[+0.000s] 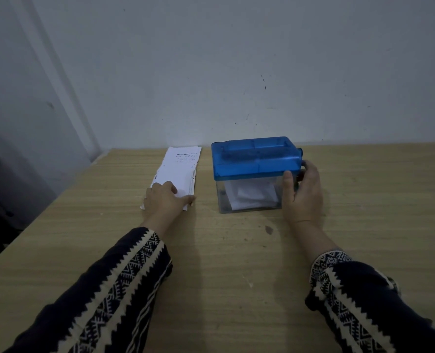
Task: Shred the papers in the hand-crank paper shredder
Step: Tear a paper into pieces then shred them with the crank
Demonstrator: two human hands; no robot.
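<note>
A pale grey painted wall (236, 59) fills the far half of the view, and below it a light wood-grain table (224, 276) runs to the near edge. Two forearms in dark sleeves with cream zigzag trim (109, 289) reach in from the near side. The paper shredder (254, 161), a small box with a translucent blue lid over a clear plastic bin, stands at the far side of the table, right of centre and close to the wall. White paper pieces (252, 196) lie inside its bin. Just left of it, apart from it, a long stack of white printed papers (180, 166) lies flat, pointing from near to far. The right hand (304, 194) clasps the shredder's right end, with its thumb (287, 184) on the near face and its fingers wrapped round the right side below a small blue knob (299, 150). The left hand (163, 202) lies on the near end of the stack, fingers loosely bent on top and thumb stretched to the near right corner; I cannot tell whether it pinches a sheet. A small dark stain (269, 229) marks the table near the shredder
</note>
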